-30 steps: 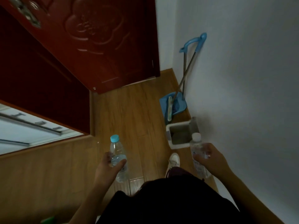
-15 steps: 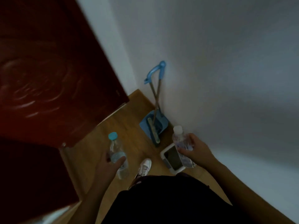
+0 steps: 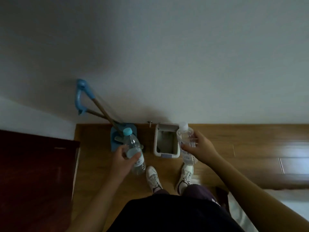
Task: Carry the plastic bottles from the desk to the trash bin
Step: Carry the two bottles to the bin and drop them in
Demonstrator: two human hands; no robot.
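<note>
**Two bottles held over the floor in front of the bin**

Nearest the camera, a dark top is filling the bottom of the view, and two white shoes (image 3: 153,179) are standing on the wooden floor (image 3: 234,143), toes pointing at the wall. The left hand (image 3: 122,159) is gripping a clear bottle with a blue cap (image 3: 133,148), fingers (image 3: 135,159) wrapped closed around its middle, cap tilting away from the body. The right hand (image 3: 199,147) is holding a clear bottle with a white cap (image 3: 185,139), fingers curled shut on its body; this bottle is overlapping the right rim of the open white trash bin (image 3: 156,141). The bin is sitting against the white wall (image 3: 167,64). Left of it, a blue dustpan and broom (image 3: 83,97) are leaning on the wall. A dark red door (image 3: 33,173) is showing at far left.
</note>
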